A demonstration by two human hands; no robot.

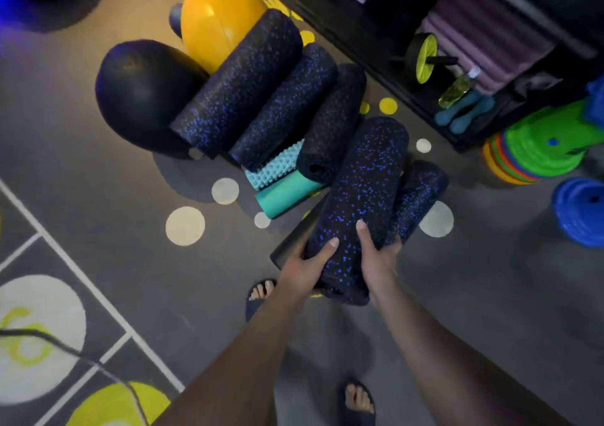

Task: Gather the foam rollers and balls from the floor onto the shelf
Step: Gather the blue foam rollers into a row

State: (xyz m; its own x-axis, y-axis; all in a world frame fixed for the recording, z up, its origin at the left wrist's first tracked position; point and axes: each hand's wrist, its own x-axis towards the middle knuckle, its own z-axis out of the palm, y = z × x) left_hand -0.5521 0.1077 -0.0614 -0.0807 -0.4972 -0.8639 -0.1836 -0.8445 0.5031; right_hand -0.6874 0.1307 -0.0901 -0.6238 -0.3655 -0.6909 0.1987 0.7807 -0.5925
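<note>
Left grip (pixel 304 263), right grip (pixel 376 258) around roller (pixel 359 183)

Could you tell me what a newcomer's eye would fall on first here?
The left hand and right hand hold a speckled roller at centre. Beyond it a row of rollers lies on the floor, with a black ball and a yellow ball at upper left. The shelf runs along the upper right.
</note>
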